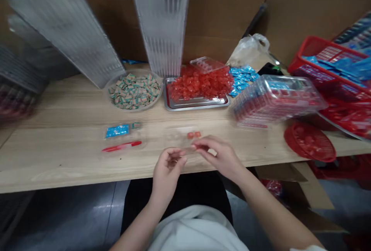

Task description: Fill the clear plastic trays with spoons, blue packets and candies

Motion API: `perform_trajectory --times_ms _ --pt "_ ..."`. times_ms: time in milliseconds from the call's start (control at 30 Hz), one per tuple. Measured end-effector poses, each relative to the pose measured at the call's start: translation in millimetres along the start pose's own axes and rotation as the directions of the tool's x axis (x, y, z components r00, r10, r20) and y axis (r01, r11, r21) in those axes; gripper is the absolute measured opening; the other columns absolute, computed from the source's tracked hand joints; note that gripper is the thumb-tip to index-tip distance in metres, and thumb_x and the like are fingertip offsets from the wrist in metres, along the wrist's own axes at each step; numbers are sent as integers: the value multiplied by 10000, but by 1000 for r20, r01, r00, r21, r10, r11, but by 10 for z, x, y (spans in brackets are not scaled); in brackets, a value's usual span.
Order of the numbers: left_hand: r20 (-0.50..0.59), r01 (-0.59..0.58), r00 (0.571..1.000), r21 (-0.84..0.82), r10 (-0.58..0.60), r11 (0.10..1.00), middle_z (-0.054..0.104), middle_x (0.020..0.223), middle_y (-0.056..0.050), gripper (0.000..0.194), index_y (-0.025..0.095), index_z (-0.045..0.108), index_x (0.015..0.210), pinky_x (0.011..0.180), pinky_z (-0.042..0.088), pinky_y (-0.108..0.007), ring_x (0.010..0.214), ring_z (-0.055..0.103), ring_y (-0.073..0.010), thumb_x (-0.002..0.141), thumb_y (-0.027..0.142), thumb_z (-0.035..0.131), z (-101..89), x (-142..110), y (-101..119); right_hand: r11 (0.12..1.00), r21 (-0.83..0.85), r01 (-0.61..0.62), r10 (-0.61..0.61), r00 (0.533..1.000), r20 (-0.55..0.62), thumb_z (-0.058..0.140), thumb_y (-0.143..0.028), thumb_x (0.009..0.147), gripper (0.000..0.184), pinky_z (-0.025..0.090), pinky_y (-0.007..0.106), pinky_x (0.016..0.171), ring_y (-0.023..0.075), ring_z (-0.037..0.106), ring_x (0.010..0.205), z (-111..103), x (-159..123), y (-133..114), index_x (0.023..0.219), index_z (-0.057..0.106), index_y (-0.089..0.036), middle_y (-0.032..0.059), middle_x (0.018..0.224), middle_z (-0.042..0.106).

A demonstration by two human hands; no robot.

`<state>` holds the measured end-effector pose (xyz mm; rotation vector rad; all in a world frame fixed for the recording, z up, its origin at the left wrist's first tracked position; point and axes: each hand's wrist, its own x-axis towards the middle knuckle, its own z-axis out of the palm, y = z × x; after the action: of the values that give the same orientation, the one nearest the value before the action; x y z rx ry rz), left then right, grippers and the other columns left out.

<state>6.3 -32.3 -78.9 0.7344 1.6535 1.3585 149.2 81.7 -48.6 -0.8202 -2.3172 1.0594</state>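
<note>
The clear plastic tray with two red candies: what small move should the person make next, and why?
Probably lower the right hand to set its small reddish piece into the clear plastic tray beside the two red candies. The tray lies just ahead of those fingertips, and the piece appears pinched, though it's hard to make out.

Left hand (167,168): raised, fingers loosely curled, palm turned inward. Right hand (220,154): bent at the wrist, fingers reaching down and across, just beside the left hand. Left forearm (142,224), right forearm (269,208): bare, angled inward.
</note>
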Motion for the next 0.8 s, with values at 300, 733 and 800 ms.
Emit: perform_trajectory --times_ms 300,733,800 --pt "344 -597 797 575 496 559 679 971 -29 202 221 612 913 886 415 -395 964 591 -190 849 88 474 -239 50 -272 779 -609 150 -26 978 208 571 -176 824 141 424 360 773 234 551 870 358 567 126 731 676 -164 87 756 669" --pt "291 -623 762 573 579 533 687 921 -32 221 219 615 924 830 461 -373 898 612 -187 827 67 487 -231 87 -312 575 -756 -312 265 946 -188 564 -254 820 260 440 322 715 261 619 874 147 1888 581 1027 570 -97 186 942 659" --pt "288 -633 752 569 593 525 689 916 -29 214 213 613 918 830 459 -367 892 612 -182 826 64 490 -227 91 -301 597 -743 -301 264 949 -173 542 -172 806 260 448 323 743 252 620 900 174 1888 627 1051 566 -90 188 976 652"
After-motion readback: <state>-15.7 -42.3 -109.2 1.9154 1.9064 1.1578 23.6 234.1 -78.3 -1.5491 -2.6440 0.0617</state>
